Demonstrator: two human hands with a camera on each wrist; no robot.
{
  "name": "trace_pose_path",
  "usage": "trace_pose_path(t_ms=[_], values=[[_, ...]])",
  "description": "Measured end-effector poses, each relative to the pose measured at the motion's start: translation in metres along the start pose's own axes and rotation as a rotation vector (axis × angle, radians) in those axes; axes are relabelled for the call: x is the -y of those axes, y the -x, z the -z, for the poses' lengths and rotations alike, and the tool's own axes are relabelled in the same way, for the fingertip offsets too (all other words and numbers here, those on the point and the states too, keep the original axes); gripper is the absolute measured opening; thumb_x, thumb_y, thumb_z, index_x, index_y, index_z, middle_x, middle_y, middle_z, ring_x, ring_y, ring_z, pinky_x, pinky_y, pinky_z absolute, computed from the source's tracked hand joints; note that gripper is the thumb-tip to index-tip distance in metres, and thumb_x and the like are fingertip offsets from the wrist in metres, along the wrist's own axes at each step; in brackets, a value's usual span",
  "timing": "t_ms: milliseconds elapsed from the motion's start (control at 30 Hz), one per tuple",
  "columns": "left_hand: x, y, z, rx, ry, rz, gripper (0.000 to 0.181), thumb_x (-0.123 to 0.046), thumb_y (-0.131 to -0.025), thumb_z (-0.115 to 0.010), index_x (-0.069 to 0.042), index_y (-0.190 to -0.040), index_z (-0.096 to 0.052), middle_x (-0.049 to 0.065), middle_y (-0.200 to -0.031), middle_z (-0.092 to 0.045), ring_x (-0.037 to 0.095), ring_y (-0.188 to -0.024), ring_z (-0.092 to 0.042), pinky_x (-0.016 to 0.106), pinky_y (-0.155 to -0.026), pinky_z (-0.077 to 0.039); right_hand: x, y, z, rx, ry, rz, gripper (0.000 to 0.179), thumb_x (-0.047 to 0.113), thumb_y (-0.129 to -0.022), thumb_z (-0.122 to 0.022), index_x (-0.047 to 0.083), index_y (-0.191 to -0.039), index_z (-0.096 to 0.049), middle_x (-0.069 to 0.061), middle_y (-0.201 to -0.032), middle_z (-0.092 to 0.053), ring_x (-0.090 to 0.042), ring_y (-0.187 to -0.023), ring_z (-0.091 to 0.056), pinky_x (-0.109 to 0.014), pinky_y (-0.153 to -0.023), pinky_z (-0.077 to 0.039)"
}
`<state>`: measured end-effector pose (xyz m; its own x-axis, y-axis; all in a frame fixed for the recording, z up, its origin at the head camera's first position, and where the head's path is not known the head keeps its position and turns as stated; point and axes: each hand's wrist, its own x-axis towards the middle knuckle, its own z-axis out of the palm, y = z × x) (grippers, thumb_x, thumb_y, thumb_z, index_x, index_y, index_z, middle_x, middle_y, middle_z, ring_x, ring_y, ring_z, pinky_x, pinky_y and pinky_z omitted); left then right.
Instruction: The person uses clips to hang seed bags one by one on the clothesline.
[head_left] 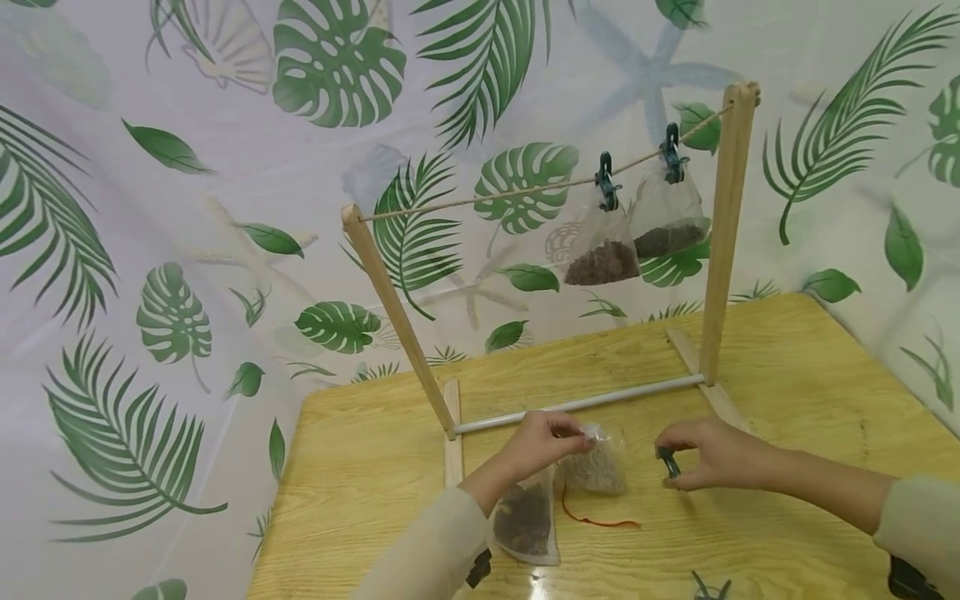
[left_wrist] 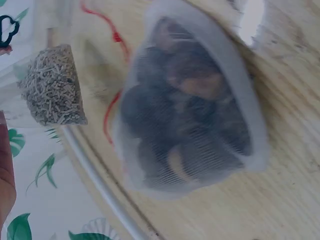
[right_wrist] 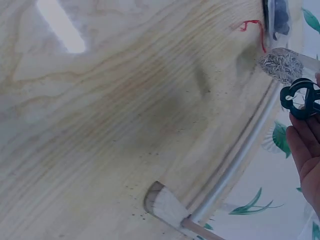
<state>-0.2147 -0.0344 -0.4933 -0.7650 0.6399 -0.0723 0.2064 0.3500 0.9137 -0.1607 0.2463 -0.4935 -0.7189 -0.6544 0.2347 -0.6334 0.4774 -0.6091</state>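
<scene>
The person's bare left hand [head_left: 542, 442] extends from a forearm [head_left: 486, 482] slanting up and rightward, the back of the hand uppermost, thumb and fingers pinched together at their tips. The bare right hand [head_left: 697, 454] comes in from the right on a gently sloping forearm [head_left: 817, 490], its fingers curved above and its thumb below in a C-shaped grip. The hands stand apart, fingertips turned toward each other. A pale cream cloth sleeve [head_left: 431, 546] reaches near the left wrist; the matching right sleeve [head_left: 921, 521] sits farther back, baring more forearm.
</scene>
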Motion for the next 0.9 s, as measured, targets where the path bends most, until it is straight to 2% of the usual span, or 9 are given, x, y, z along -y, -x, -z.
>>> trace_pose_path(t_ms=[100, 233, 367, 467, 533, 600, 767, 867, 900], values=[[-0.005, -0.001, 0.004, -0.014, 0.141, 0.028, 0.015, -0.014, -0.089, -0.067, 0.0, -0.095, -0.07, 0.009, -0.091, -0.071, 0.011, -0.081, -0.067, 0.027, -0.074, -0.055, 0.005, -0.004, 0.003, -0.02, 0.066, 0.057, 0.028, 0.025, -0.077, -0.079, 0.011, -0.098, -0.065, 0.0, -0.092, -0.066, -0.011, -0.084, -0.066, -0.026, -0.067, -0.055], [-0.014, -0.003, 0.011, -0.04, 0.206, 0.061, 0.015, -0.012, -0.089, -0.066, 0.001, -0.096, -0.069, 0.011, -0.094, -0.071, 0.012, -0.086, -0.068, 0.03, -0.08, -0.054, 0.015, -0.014, 0.012, -0.012, 0.138, 0.103, 0.029, 0.026, -0.077, -0.08, 0.012, -0.098, -0.066, 0.003, -0.092, -0.066, -0.013, -0.083, -0.066, -0.026, -0.066, -0.054], [-0.027, -0.002, 0.021, -0.081, 0.064, 0.032, 0.015, -0.021, -0.088, -0.068, -0.008, -0.093, -0.072, 0.003, -0.089, -0.071, 0.016, -0.082, -0.067, 0.036, -0.076, -0.055, 0.023, -0.027, 0.022, -0.027, 0.202, 0.172, 0.028, 0.024, -0.076, -0.08, 0.012, -0.097, -0.066, 0.003, -0.09, -0.067, -0.012, -0.08, -0.066, -0.024, -0.064, -0.053], [-0.038, -0.001, 0.03, -0.115, -0.064, -0.005, 0.015, -0.026, -0.089, -0.067, -0.013, -0.092, -0.073, -0.002, -0.088, -0.071, 0.017, -0.079, -0.065, 0.031, -0.068, -0.054, 0.03, -0.039, 0.033, -0.048, 0.239, 0.237, 0.029, 0.022, -0.074, -0.082, 0.012, -0.095, -0.066, 0.003, -0.089, -0.067, -0.011, -0.078, -0.065, -0.024, -0.063, -0.053], [-0.044, -0.001, 0.036, -0.141, -0.105, -0.024, 0.015, -0.025, -0.091, -0.065, -0.014, -0.094, -0.073, -0.003, -0.091, -0.071, 0.015, -0.081, -0.065, 0.025, -0.066, -0.052, 0.034, -0.047, 0.043, -0.045, 0.25, 0.272, 0.029, 0.02, -0.073, -0.082, 0.01, -0.096, -0.066, 0.002, -0.088, -0.067, -0.012, -0.077, -0.065, -0.024, -0.063, -0.053], [-0.049, -0.001, 0.041, -0.171, -0.109, -0.045, 0.015, -0.023, -0.091, -0.064, -0.012, -0.096, -0.073, 0.001, -0.094, -0.071, 0.016, -0.084, -0.066, 0.021, -0.066, -0.051, 0.037, -0.055, 0.054, -0.053, 0.273, 0.318, 0.031, 0.019, -0.072, -0.083, 0.01, -0.095, -0.066, 0.001, -0.088, -0.066, -0.012, -0.076, -0.065, -0.025, -0.061, -0.053], [-0.062, 0.001, 0.052, -0.238, -0.096, -0.092, 0.019, -0.022, -0.09, -0.065, -0.007, -0.1, -0.072, 0.007, -0.099, -0.071, 0.019, -0.089, -0.067, 0.02, -0.073, -0.052, 0.047, -0.072, 0.077, -0.101, 0.335, 0.414, 0.036, 0.014, -0.066, -0.086, 0.007, -0.094, -0.065, -0.001, -0.087, -0.067, -0.013, -0.073, -0.065, -0.033, -0.061, -0.054], [-0.071, 0.002, 0.059, -0.273, -0.082, -0.122, 0.017, -0.02, -0.089, -0.067, -0.007, -0.099, -0.072, 0.007, -0.099, -0.071, 0.015, -0.087, -0.067, 0.021, -0.075, -0.053, 0.056, -0.078, 0.09, -0.093, 0.314, 0.366, 0.038, 0.012, -0.066, -0.086, 0.006, -0.097, -0.064, -0.002, -0.09, -0.067, -0.015, -0.076, -0.067, -0.032, -0.064, -0.055], [-0.074, 0.001, 0.062, -0.284, -0.07, -0.133, 0.016, -0.019, -0.089, -0.067, -0.006, -0.098, -0.072, 0.008, -0.098, -0.071, 0.014, -0.086, -0.068, 0.022, -0.076, -0.053, 0.058, -0.079, 0.094, -0.084, 0.29, 0.344, 0.038, 0.01, -0.067, -0.085, 0.006, -0.098, -0.064, -0.003, -0.091, -0.066, -0.016, -0.077, -0.068, -0.025, -0.064, -0.055]])
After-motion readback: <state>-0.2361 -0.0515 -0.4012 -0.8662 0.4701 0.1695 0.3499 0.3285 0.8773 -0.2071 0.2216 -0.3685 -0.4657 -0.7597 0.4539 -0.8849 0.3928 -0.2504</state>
